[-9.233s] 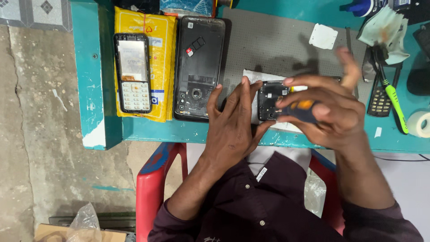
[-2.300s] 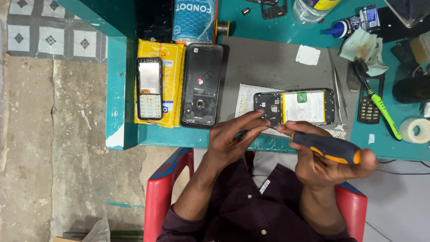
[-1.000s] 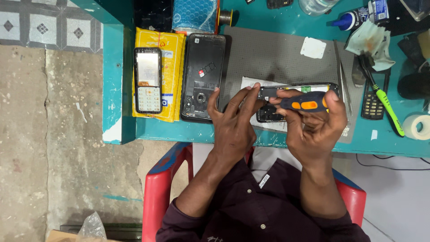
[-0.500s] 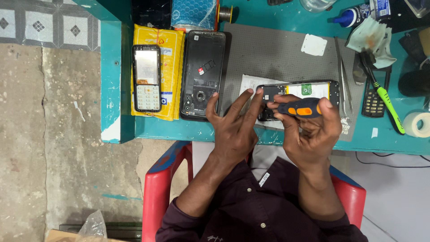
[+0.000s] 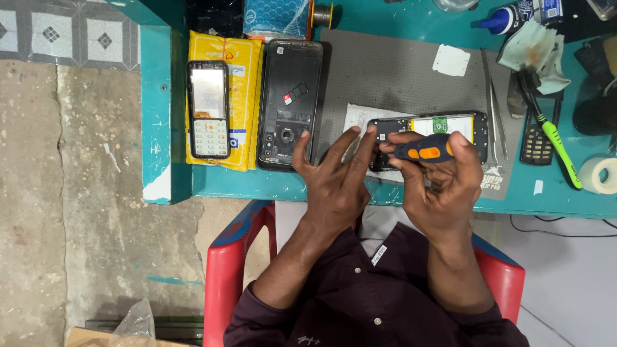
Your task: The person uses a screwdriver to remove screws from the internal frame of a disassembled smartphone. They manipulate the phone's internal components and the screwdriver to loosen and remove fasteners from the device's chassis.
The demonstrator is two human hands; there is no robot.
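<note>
Head view, looking down at a teal workbench [image 5: 411, 186] with a grey mat [image 5: 385, 71]. The right hand [image 5: 443, 183] closes its fingers [image 5: 463, 151] around the handle of a black-and-orange screwdriver [image 5: 424, 149], which lies nearly level, its tip end pointing toward the left end of an opened phone [image 5: 437, 128]. The phone lies flat on the mat just beyond the fingertips of both hands, resting partly on a white sheet of paper [image 5: 357, 119]; its yellow-and-white battery faces up. The left hand [image 5: 334, 180] grips nothing: its fingers [image 5: 347, 144] are spread and extended, the longest fingertip touching or nearly touching the phone's left end.

Just to the left of the left thumb lies a black phone back cover [image 5: 289, 103], inside face up. Further left, a keypad phone [image 5: 208, 109] rests on a yellow packet [image 5: 241, 96]. To the right of the right hand lie metal tweezers [image 5: 491, 103], a second dark keypad phone [image 5: 535, 138], a green-handled toothbrush [image 5: 559, 151] and a roll of white tape [image 5: 599, 175]. Beyond the fingertips, a small white pad [image 5: 451, 60] sits on the mat and a crumpled cloth [image 5: 536, 54] lies near the far right. The person sits on a red plastic chair [image 5: 231, 270].
</note>
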